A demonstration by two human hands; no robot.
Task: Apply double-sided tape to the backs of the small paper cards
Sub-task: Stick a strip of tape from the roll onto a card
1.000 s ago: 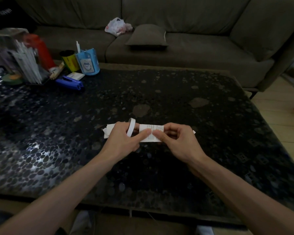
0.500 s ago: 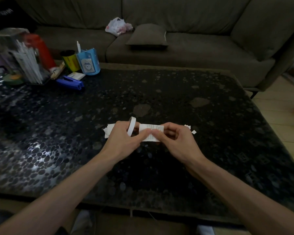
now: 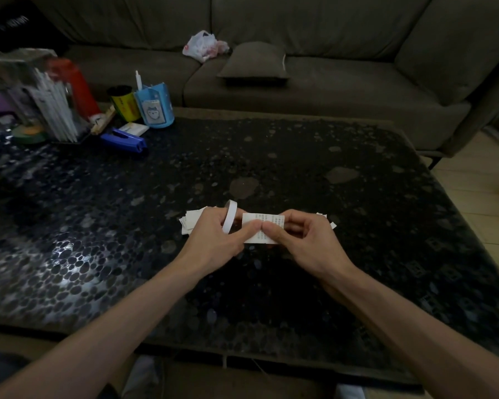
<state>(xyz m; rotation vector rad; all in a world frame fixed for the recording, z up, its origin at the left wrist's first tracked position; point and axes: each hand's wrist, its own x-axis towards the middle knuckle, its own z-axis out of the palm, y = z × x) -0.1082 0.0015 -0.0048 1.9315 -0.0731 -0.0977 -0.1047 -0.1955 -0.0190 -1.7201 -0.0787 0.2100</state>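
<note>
Blue stapler (image 3: 124, 141), pen cup (image 3: 154, 106), sofa cushion (image 3: 254, 61)

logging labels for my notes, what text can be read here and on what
Nothing reads as words.
paper card: printed lines, too small.
tape roll: no print visible.
yellow can: marks, blurred.
blue pen holder: picture label, no legible words.
dark item, top left: pale lettering, blurred.

The table (image 3: 300, 156) is glossy, pebble-patterned. The card (image 3: 261, 223) is matt paper. The sofa (image 3: 343, 82) is soft cloth
</note>
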